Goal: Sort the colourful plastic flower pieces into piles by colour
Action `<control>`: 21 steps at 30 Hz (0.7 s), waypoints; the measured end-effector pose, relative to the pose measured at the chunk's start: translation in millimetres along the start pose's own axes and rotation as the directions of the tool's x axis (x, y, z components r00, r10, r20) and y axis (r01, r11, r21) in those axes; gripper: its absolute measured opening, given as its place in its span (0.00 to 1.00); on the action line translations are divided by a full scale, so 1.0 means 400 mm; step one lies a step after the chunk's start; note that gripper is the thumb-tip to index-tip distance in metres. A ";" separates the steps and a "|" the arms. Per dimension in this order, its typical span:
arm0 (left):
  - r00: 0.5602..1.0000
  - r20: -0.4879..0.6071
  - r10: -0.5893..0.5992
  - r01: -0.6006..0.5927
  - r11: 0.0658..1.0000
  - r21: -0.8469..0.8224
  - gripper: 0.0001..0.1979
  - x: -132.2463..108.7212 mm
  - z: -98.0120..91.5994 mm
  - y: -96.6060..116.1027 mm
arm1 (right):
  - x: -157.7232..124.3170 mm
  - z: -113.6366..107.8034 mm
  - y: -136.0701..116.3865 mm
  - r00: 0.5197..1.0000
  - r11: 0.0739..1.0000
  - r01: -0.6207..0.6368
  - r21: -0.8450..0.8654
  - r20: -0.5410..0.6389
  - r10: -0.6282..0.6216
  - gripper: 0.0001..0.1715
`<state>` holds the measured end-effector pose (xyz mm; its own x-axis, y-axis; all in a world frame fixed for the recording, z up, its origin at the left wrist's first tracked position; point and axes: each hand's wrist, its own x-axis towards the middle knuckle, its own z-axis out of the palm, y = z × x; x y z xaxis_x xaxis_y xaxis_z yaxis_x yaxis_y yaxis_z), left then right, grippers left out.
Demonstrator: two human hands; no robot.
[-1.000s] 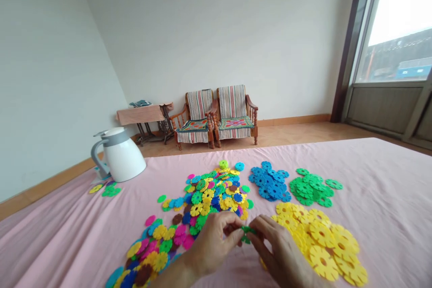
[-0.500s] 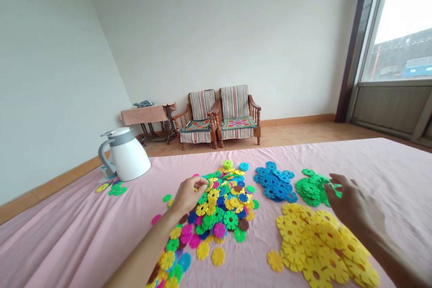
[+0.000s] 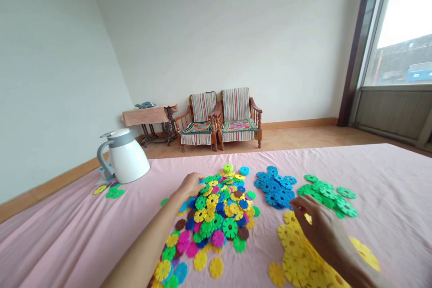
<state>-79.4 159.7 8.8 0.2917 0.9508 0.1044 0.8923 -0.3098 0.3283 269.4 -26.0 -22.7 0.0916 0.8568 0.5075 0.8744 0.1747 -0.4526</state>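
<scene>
My left hand [image 3: 191, 185] rests at the far left edge of a mixed heap of flower-shaped plastic discs [image 3: 216, 221]. Its fingers are bent together against the pieces, and the tips are partly hidden. Over the pile of yellow discs [image 3: 297, 256] hovers my right hand [image 3: 312, 220], fingers loosely curled and thumb apart, with yellow showing through the gap and no disc visible in it. Just beyond its fingertips lies a pile of blue discs [image 3: 276, 186]. Green discs [image 3: 326, 192] are heaped to the right of the blue ones.
A white and grey jug [image 3: 129, 158] stands at the left on the pink cloth [image 3: 84, 238]. Several loose discs [image 3: 115, 191] lie in front of it. Beyond the table are two wooden armchairs [image 3: 239, 121] and a cloth-covered sewing table [image 3: 145, 117].
My right hand has moved left from the green pile to above the yellow pile, uncovering more green discs. My left hand has shifted slightly, its fingers lowering into the heap's edge.
</scene>
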 end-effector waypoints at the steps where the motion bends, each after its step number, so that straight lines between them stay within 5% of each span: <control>1: 1.000 0.004 -0.009 0.009 1.000 0.014 0.19 0.005 -0.001 -0.006 | 0.000 0.001 0.000 1.000 1.000 -0.003 0.001 0.009 0.003 0.17; 13: 0.992 0.114 0.060 -0.067 0.996 0.058 0.13 0.050 -0.020 -0.052 | -0.019 0.024 -0.056 0.990 0.997 0.059 0.056 0.126 -0.066 0.17; 21: 0.999 0.042 0.023 -0.026 0.996 0.086 0.12 0.058 -0.026 -0.033 | -0.027 0.023 -0.092 0.976 0.993 0.103 0.050 0.187 -0.111 0.17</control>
<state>-88.1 185.8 16.6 0.3260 0.9426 0.0722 0.9108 -0.3336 0.2431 232.0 -37.2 -18.2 -0.0967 0.9077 0.4083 0.8544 0.2861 -0.4337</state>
